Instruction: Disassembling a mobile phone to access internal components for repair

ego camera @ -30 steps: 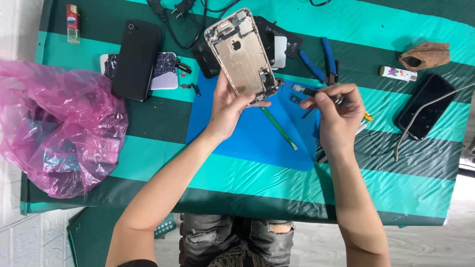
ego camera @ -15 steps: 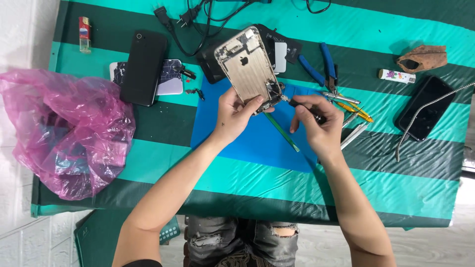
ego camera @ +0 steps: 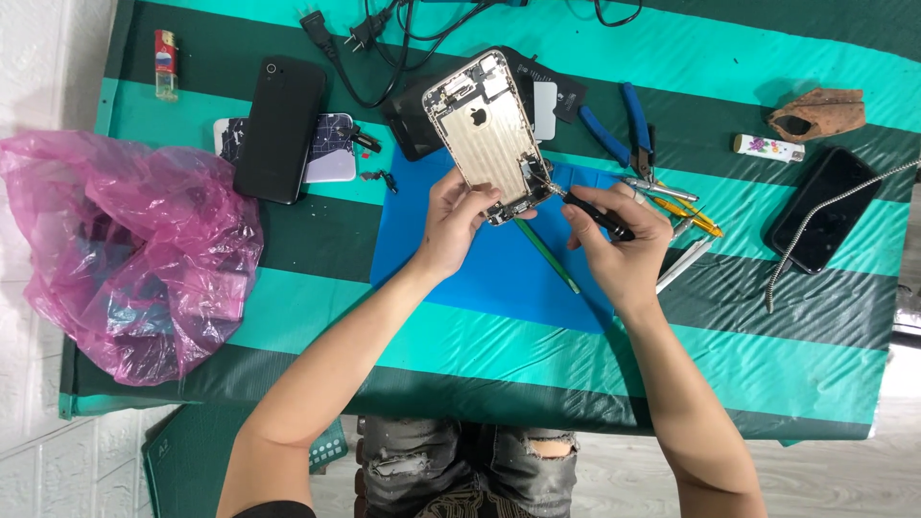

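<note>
A second ago my right hand (ego camera: 624,251) sits off to the right among the loose tools, well apart from the gold phone housing (ego camera: 487,134). Now it is up against the housing, and the black-handled screwdriver (ego camera: 587,208) it grips points its tip into the lower right edge of the shell. My left hand (ego camera: 451,223) holds the housing lower over the blue mat (ego camera: 480,278), its bottom edge tilted toward the right hand. My head camera sits differently too: the table's far edge and the plugs (ego camera: 338,27) now show at the top.
</note>
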